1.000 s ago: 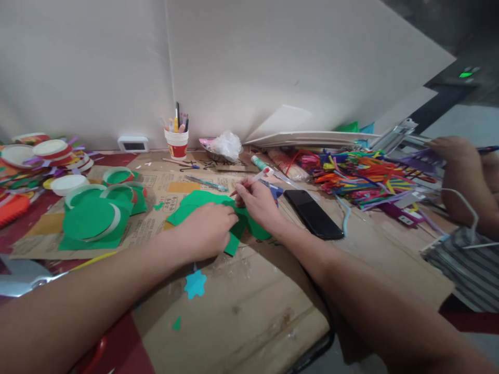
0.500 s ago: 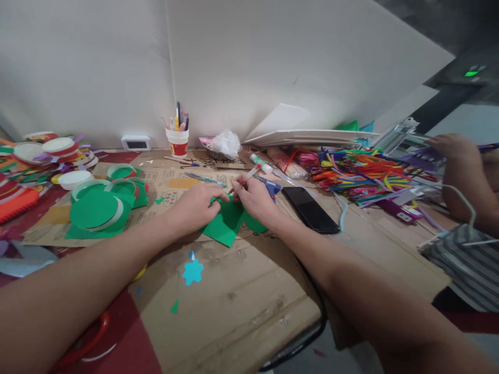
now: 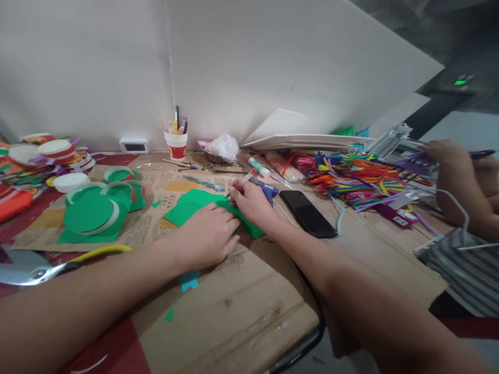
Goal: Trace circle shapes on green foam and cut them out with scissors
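Note:
My right hand (image 3: pixel 249 201) is closed around a white pen with a red end (image 3: pixel 248 176), its tip down at the green paper. My left hand (image 3: pixel 212 231) lies over the near edge of the green paper (image 3: pixel 197 200), fingers bent and closed on it, hiding part of the sheet. More green paper (image 3: pixel 252 227) shows under my right hand. Blue scissors handles (image 3: pixel 268 193) lie just beyond that hand. A light-blue paper shape (image 3: pixel 189 281) is partly covered by my left wrist, and a small green scrap (image 3: pixel 169 315) lies nearer me.
Green paper rounds with white rings (image 3: pixel 89 214) lie at left, near large yellow-handled scissors (image 3: pixel 42 272). A black phone (image 3: pixel 307 213) sits right of my hand, below many coloured pipe cleaners (image 3: pixel 358 176). A pen cup (image 3: pixel 176 145) stands behind. Another person's hand (image 3: pixel 448 158) is at far right.
My left hand has shifted right and toward me across the green paper, uncovering its left part. The sheet is turned and extends farther left. The right hand still holds the pen.

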Available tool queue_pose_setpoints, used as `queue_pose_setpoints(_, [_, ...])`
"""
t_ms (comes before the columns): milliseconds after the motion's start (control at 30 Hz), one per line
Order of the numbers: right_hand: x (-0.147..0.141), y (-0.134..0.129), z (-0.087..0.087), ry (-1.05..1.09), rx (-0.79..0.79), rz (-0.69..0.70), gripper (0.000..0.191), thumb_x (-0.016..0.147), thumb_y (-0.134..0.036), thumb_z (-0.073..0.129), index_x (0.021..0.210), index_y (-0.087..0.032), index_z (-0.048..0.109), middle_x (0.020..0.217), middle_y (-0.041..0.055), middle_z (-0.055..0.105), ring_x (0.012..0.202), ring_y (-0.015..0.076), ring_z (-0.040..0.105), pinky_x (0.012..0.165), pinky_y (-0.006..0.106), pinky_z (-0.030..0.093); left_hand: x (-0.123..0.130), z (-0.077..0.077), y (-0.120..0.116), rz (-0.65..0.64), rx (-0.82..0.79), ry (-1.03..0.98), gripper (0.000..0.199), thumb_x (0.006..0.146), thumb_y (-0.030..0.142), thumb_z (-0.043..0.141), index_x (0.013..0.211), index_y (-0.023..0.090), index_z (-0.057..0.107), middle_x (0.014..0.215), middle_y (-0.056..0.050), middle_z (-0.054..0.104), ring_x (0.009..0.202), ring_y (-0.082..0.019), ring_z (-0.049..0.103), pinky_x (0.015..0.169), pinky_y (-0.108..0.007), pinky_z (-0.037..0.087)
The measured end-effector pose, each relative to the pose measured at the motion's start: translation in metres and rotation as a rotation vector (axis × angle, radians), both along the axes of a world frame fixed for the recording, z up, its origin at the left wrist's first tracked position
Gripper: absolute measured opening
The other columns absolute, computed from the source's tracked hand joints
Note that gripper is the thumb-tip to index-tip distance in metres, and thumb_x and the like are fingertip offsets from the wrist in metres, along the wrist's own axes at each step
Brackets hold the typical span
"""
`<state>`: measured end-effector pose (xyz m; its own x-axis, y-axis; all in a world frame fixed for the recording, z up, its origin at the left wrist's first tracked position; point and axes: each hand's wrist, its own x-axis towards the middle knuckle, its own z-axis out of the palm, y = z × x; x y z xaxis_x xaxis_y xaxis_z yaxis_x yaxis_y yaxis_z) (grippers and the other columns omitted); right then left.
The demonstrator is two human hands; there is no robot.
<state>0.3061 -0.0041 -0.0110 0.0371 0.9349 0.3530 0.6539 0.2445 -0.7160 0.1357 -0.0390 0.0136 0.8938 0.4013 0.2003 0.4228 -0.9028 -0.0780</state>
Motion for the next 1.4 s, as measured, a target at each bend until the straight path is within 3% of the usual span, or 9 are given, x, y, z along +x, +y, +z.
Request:
queue_pose_setpoints(133, [-0.001,0.0,0.001,-0.019,-0.005,0.003,0.014,0.092,-0.027,0.048,0.081,-0.02,0.055,0.075,0.0027,0.065,0.071,0.0156,0.062,0.068,0.027,0.048,0.005,-0.004,-0.013,0.034,-0.017,0.008,0.054,0.096,0.053,0.035,0.112,0.01,0.065,0.111,-0.014,0.068,0.108,-0.031,0.059,0.094,-0.047,0.04])
queue_pose_setpoints(400, [-0.002,-0.003,0.002,-0.054,0.002,0.004,0.017,0.092,-0.029,0.047,0.081,-0.019,0.056,0.073,0.0028,0.064,0.069,0.0152,0.06,0.066,0.026,0.045,0.005,-0.005,-0.022,0.071,-0.053,0.027,0.061,0.091,0.062,0.038,0.112,0.012,0.066,0.113,-0.015,0.066,0.107,-0.031,0.059,0.094,-0.047,0.04])
queue_pose_setpoints(867, [-0.01,-0.009,0.006,-0.101,0.02,0.06,0.017,0.091,-0.024,0.048,0.079,-0.018,0.057,0.066,-0.0003,0.059,0.063,0.0134,0.053,0.063,0.025,0.039,0.007,0.001,-0.023,0.102,-0.128,0.067,0.061,0.09,0.059,0.043,0.119,0.01,0.063,0.121,-0.017,0.064,0.115,-0.034,0.056,0.1,-0.05,0.038])
queue_pose_setpoints(1400, [-0.013,-0.011,0.009,-0.161,-0.035,0.063,0.017,0.092,-0.022,0.049,0.08,-0.017,0.06,0.072,0.0029,0.063,0.069,0.0155,0.058,0.068,0.027,0.041,0.009,0.001,-0.023,0.097,-0.124,0.069,0.063,0.09,0.059,0.044,0.121,0.008,0.062,0.124,-0.019,0.064,0.118,-0.036,0.055,0.101,-0.052,0.038])
